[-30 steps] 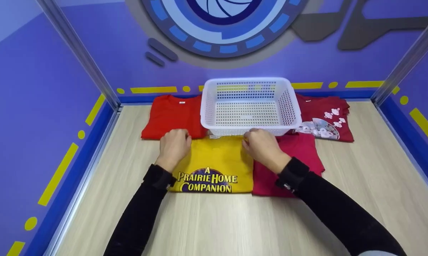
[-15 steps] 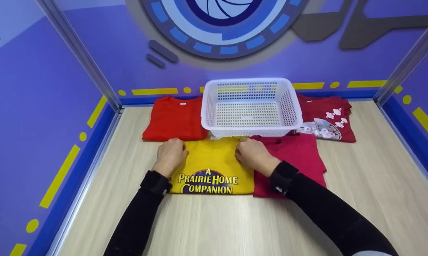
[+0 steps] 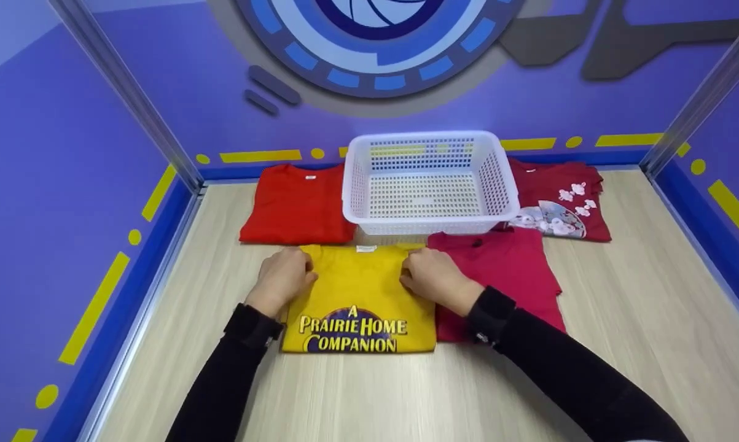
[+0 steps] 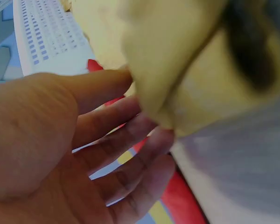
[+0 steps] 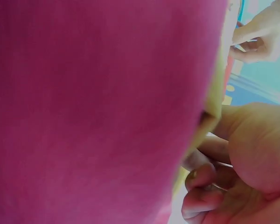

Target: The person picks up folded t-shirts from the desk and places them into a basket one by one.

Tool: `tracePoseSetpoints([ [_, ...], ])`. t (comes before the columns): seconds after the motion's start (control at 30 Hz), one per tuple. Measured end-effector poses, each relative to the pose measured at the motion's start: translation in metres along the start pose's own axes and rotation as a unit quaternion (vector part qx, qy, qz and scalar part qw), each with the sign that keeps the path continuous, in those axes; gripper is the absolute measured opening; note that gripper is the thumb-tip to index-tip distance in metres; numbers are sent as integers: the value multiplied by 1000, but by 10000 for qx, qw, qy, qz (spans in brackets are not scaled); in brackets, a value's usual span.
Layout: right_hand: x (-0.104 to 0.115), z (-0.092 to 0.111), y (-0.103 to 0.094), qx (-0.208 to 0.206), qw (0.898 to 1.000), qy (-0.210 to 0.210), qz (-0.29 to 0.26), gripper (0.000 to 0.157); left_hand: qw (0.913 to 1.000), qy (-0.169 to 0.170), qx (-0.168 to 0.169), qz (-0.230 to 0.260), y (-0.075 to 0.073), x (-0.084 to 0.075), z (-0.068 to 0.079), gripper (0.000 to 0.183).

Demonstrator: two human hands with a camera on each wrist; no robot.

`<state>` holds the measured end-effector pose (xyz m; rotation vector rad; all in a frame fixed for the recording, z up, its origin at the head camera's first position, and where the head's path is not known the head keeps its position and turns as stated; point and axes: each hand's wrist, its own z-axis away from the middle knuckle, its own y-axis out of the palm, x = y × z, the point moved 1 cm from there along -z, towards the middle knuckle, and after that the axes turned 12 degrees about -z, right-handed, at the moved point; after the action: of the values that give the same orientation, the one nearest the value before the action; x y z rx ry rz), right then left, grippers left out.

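Observation:
A folded yellow T-shirt [image 3: 357, 288] with printed lettering lies in front of the basket, its collar label toward the back. My left hand [image 3: 281, 276] pinches its far left corner; the left wrist view shows thumb and fingers [image 4: 116, 116] on the yellow cloth [image 4: 186, 93]. At the far right corner my right hand [image 3: 440, 276] pinches the same shirt, as the right wrist view shows beside its yellow edge [image 5: 213, 93]. A folded crimson T-shirt [image 3: 498, 264] lies right of the yellow one, partly under my right forearm.
A white plastic basket [image 3: 430, 227] stands behind the yellow and crimson shirts. A folded red T-shirt [image 3: 301, 209] lies left of it, a dark red T-shirt with a floral print [image 3: 566, 209] right of it. Blue-purple panels [image 3: 160, 73] enclose the wooden table [image 3: 369, 399] at back and sides.
Both hands have drawn the yellow T-shirt toward the person, away from the basket. A strip of table now shows between the shirt's collar and the basket. The other shirts and basket stay in place.

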<state>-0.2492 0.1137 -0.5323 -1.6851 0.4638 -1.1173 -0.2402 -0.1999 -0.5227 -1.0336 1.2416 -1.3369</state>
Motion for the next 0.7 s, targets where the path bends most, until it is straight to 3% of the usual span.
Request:
tracePoseSetpoints([
  [0.17, 0, -5, -13, -304, 9993, 182, 75, 22, 9997, -134, -166, -102, -9, 7, -3, 18],
  [0.3, -4, -14, -17, -615, 9958, 341, 587, 15, 9982, -337, -418, -281, -11, 11, -13, 20],
  [0.43, -6, -18, -10, -391, 9941, 418, 920, 21, 9984, -332, -144, -438, -7, 11, -18, 23],
  [0.7, -6, -25, -1, 64, 9934, 689, 918, 30, 9964, -19, 744, -409, -5, 12, -24, 35],
])
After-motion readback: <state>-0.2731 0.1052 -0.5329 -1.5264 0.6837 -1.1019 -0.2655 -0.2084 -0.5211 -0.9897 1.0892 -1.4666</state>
